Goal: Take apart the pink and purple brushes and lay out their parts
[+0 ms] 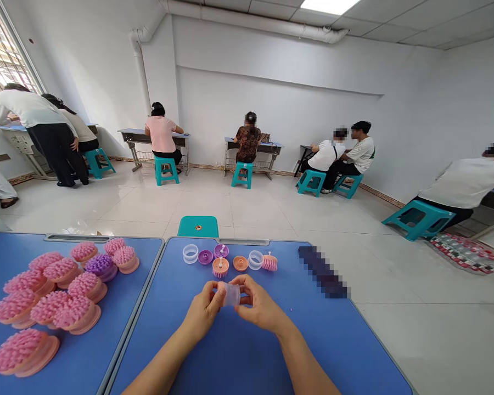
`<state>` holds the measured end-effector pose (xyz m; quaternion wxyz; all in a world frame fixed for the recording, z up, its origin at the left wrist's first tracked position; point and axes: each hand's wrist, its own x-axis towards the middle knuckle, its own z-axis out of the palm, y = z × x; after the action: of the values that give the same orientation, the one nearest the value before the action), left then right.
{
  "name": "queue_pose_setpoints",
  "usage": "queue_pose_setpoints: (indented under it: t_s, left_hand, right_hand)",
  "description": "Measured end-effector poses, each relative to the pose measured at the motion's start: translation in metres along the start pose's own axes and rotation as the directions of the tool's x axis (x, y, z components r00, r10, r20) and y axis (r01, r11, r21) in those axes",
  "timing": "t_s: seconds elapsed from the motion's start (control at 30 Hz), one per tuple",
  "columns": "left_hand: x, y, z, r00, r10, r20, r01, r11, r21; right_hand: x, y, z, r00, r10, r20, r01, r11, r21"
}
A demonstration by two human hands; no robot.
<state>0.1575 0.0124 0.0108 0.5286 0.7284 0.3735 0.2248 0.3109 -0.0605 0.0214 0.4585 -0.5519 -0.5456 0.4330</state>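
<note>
1. Slippage looked to us like the likeliest fault: the translucent cup (231, 295) was smooth and round, and we held it only by its two ends, above the blue surface (230, 351).
2. Pinching harder at one end could, in our judgement, have squeezed its thin wall out of round or tilted it.
3. Dropped there, it might have rolled into the loose parts just beyond: the orange bristled piece (220, 267), the orange disc (240, 264), the right clear ring (256, 267) and the pink bristled piece (269, 263). Their upright stems seemed easy to knock.
4. Our left hand (203, 310) had its thumb and fingers clamped on the cup's left end; they covered much of it, so we could not tell how anything sat there.
5. Our right hand (263, 307) gripped the other end, thumb below and fingers curled above.
6. Both forearms reached forward from the near edge and angled inward, so our hands faced each other across the cup, nearer to us than the row of parts.
</note>
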Motion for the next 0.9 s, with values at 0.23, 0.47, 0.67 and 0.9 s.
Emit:
queue_pose_setpoints:
  t_s: [0.23,0.47,0.67,0.9]
  left_hand:
    - [0.003,0.001,-0.003,0.997,-0.037,-0.065,0.036,0.999,-0.012]
    - [0.008,0.0,-0.016,0.982,-0.056,-0.181,0.014,0.975,-0.224]
    - [0.01,-0.001,-0.031,0.917,-0.06,-0.395,-0.096,0.927,-0.362]
    - [0.005,0.008,-0.047,0.844,-0.067,-0.532,-0.217,0.864,-0.453]
  right_hand:
    - [0.003,0.012,0.014,0.98,-0.177,-0.091,0.097,0.822,-0.561]
    - [0.011,0.018,0.014,0.923,-0.269,-0.274,0.061,0.807,-0.587]
    - [0.015,0.008,0.036,0.922,-0.198,-0.334,0.008,0.87,-0.492]
    - [0.038,0.008,0.072,0.959,-0.247,-0.139,0.122,0.801,-0.586]
